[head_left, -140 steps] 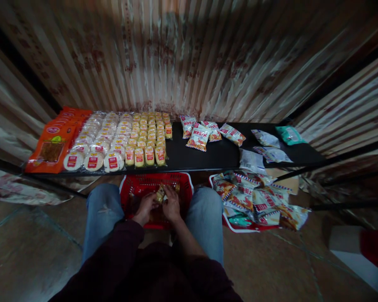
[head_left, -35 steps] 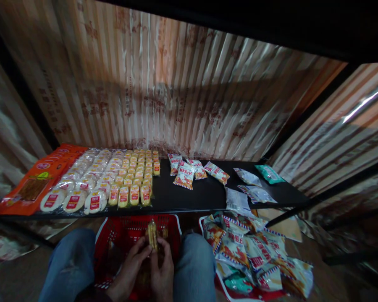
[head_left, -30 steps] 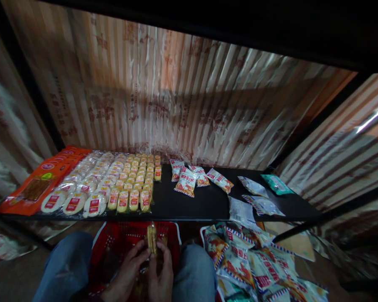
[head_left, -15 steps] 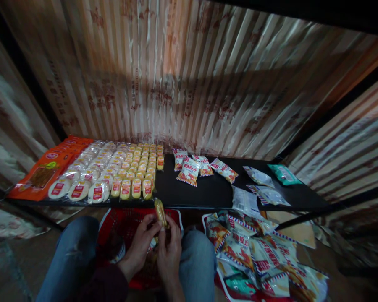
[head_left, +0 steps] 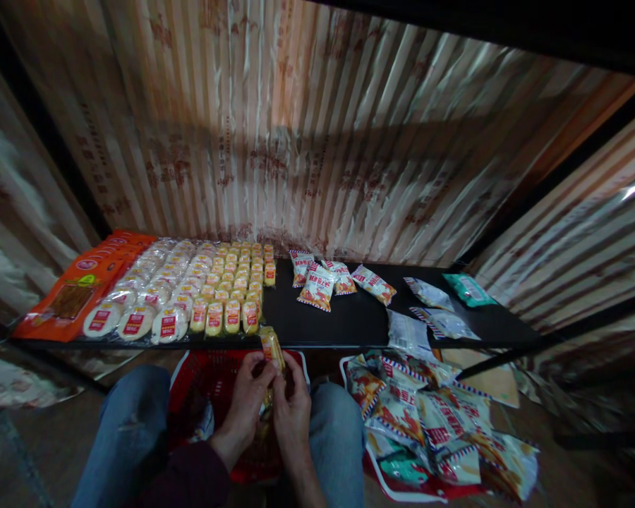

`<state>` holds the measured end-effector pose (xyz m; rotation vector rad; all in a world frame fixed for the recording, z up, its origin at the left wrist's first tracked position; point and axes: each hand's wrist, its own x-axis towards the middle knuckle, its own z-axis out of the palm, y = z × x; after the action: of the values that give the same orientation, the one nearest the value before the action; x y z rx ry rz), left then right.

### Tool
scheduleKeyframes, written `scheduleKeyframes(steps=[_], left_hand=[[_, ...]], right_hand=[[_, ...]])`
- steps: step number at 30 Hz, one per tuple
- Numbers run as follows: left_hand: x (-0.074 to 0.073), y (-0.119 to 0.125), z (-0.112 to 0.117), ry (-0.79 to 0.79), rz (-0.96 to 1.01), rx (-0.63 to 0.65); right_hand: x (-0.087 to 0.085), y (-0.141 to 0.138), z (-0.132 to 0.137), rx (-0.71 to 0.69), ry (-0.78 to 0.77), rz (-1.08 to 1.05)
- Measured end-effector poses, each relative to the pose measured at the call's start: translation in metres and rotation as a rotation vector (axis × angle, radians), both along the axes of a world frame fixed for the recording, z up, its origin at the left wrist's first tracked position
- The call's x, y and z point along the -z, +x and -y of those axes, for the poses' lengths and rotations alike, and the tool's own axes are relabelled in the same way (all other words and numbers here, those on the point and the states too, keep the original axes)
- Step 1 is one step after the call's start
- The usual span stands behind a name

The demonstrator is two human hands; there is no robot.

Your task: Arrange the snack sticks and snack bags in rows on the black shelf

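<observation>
Nearest, two knees in blue jeans point(head_left: 121, 423), with a red basket point(head_left: 201, 374) on the floor between them. Over the basket the hands are together: left hand point(head_left: 246, 398) and right hand point(head_left: 292, 416), fingertips of both pinching one small yellow pack point(head_left: 271, 348) from either side. The pack stands nearly upright, top tipped slightly left, its upper end level with the near edge of the black shelf point(head_left: 339, 326). It is just near of the right end of the front row of packs lying there.

To the right of the knees, on the floor, a red-rimmed tray point(head_left: 386, 487) heaped with red-and-white snack bags point(head_left: 428, 423), loose and overlapping.

On the shelf, left to right: orange packets point(head_left: 71, 296) at the far-left end; round white cakes point(head_left: 137, 321) with red labels, in rows; beside them rows of small yellow packs point(head_left: 233, 296), touching one another. Apart from these, mid-shelf, a small cluster of red-and-white bags point(head_left: 317, 286). Further right, pale clear-wrapped packs point(head_left: 428, 296) and one green pack point(head_left: 468, 289) near the far-right corner.

Behind the shelf, a striped, shiny sheet point(head_left: 296, 141) covers the back and sides. Light is dim; label print cannot be read.
</observation>
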<state>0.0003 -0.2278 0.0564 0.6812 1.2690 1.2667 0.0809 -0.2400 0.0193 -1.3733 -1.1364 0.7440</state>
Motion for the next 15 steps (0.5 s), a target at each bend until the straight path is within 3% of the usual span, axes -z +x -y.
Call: scheduleKeyframes(steps=[10,15], left_hand=[[-0.017,0.008,-0.003,0.072,0.055,0.054],[-0.017,0.01,-0.008,0.087,0.003,0.077]], right_hand=[[-0.01,0.01,-0.017,0.044,-0.076,-0.163],[-0.015,0.012,-0.024,0.058,-0.088,-0.282]])
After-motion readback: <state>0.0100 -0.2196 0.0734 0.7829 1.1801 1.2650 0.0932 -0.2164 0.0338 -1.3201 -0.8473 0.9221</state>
